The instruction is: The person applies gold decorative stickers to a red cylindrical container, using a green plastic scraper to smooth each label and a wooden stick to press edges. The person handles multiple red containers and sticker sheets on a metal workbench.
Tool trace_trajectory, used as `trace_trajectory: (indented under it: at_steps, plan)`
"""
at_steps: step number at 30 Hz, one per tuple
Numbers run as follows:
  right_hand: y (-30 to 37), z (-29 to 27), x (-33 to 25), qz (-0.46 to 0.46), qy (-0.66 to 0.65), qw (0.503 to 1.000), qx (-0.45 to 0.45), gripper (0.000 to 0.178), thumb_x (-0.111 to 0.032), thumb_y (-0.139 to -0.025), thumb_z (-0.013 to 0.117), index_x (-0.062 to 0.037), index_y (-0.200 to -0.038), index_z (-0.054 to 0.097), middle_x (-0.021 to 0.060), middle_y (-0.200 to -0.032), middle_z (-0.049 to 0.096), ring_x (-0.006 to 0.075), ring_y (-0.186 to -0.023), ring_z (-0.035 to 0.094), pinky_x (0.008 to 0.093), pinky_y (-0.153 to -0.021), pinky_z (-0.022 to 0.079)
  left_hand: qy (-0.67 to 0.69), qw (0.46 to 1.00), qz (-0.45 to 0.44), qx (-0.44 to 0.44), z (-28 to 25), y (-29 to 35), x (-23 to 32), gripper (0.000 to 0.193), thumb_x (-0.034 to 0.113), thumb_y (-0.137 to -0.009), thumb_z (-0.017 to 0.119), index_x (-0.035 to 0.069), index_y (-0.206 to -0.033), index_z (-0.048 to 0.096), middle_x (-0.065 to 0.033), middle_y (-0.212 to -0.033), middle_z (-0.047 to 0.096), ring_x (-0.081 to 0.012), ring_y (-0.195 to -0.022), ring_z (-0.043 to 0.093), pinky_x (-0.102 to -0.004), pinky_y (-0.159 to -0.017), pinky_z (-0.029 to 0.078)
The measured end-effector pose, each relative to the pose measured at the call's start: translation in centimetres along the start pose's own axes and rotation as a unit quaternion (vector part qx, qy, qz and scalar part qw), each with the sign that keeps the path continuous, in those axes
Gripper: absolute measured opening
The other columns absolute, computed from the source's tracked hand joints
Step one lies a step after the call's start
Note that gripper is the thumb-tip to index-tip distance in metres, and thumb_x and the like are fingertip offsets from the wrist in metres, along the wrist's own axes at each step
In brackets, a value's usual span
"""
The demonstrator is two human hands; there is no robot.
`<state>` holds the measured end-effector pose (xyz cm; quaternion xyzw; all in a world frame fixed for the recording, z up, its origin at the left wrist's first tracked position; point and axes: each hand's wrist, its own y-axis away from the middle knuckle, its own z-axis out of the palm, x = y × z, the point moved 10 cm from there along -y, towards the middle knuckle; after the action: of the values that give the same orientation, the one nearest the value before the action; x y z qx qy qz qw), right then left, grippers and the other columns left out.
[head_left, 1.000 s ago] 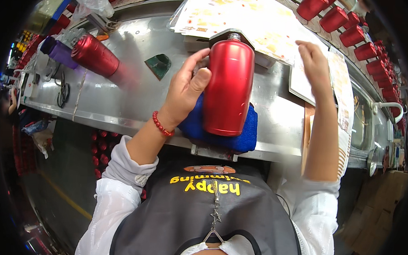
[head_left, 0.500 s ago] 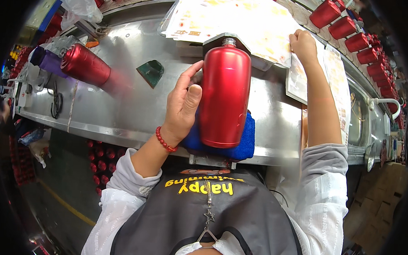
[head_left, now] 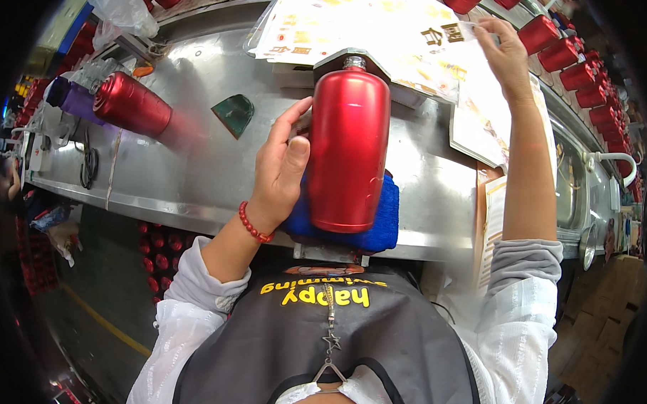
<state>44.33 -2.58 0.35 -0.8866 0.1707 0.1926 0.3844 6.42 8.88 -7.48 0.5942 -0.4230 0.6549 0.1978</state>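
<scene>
A glossy red bottle (head_left: 348, 153) lies with its bare threaded neck pointing away from me and resting in a dark angular holder (head_left: 379, 70). Its near end is on a folded blue towel (head_left: 385, 222). My left hand (head_left: 279, 158) is against the bottle's left side, thumb and fingers apart; some fingertips are hidden beside it. At the far right, my right hand (head_left: 505, 59) pinches the edge of a thin clear decal (head_left: 443, 37) with dark characters, over the stack of printed decal sheets (head_left: 372, 25).
A dark green scraper (head_left: 234, 115) lies on the metal bench (head_left: 196, 176). At left are another red bottle (head_left: 132, 104), a purple bottle (head_left: 76, 101) and scissors (head_left: 89, 164). Several red bottles (head_left: 557, 53) line the far right. A sink (head_left: 568, 182) stands at right.
My right hand has moved up and away from me, and a decal with dark characters now shows at its fingertips. My left hand stays beside the bottle.
</scene>
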Motion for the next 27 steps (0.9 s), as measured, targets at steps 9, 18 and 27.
trace_trajectory:
  at_steps: [9,18,27]
  plan:
    - [9.5,-2.5,19.0,0.171,0.309,0.926,-0.131,0.023,-0.023,-0.088,0.068,-0.0011,-0.089,0.072,0.0239,-0.1,0.067,0.0421,-0.092,0.066,0.047,-0.085,0.052,-0.189,0.971,0.068,-0.126,1.2,4.3,1.9,0.116,0.072,-0.085,0.061,-0.013,-0.152,0.019,-0.031,-0.151,0.037,-0.0415,-0.141,0.039,-0.047,-0.117,0.027]
    - [5.2,-5.6,4.6,-0.049,0.232,0.97,-0.059,0.011,-0.009,-0.089,0.066,0.0011,-0.088,0.062,0.0193,-0.093,0.062,0.038,-0.087,0.06,0.0436,-0.078,0.047,-0.356,0.921,0.07,-0.139,2.0,4.5,2.7,0.122,0.051,-0.074,0.083,-0.009,-0.155,0.014,-0.0289,-0.149,0.041,-0.0454,-0.139,0.04,-0.0588,-0.118,0.019]
    - [3.7,-6.3,-17.5,-0.101,0.073,0.983,-0.132,0.014,-0.008,-0.095,0.063,0.0016,-0.089,0.055,0.0116,-0.109,0.063,0.0236,-0.092,0.061,0.0329,-0.079,0.048,-0.409,0.904,0.092,-0.078,1.5,4.4,3.8,0.117,0.055,-0.073,0.082,-0.006,-0.154,0.024,-0.0266,-0.142,0.048,-0.0449,-0.135,0.045,-0.062,-0.116,0.019]
